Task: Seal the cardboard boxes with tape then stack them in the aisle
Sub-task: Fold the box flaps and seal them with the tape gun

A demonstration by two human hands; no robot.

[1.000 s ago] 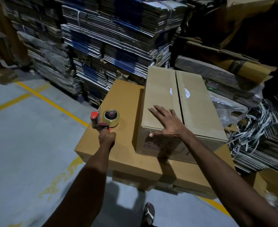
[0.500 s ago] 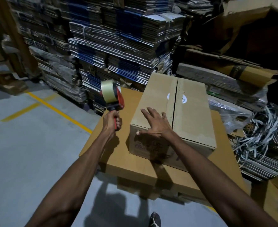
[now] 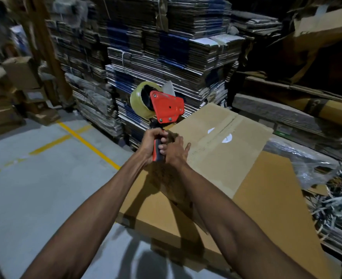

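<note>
Cardboard box (image 3: pixel 224 156), light-looking but with stiff edges best gripped at its ends, lies unsealed on flat cardboard sheets (image 3: pixel 266 208), while left hand (image 3: pixel 153 141) clamps the tape dispenser (image 3: pixel 162 106) handle and right hand (image 3: pixel 176 151) touches it.

A warehouse: bundled flat cardboard stacks (image 3: pixel 166 57) tower beyond the hand's grip, yellow lines (image 3: pixel 87 143) crossing the concrete floor (image 3: pixel 35 188).
</note>
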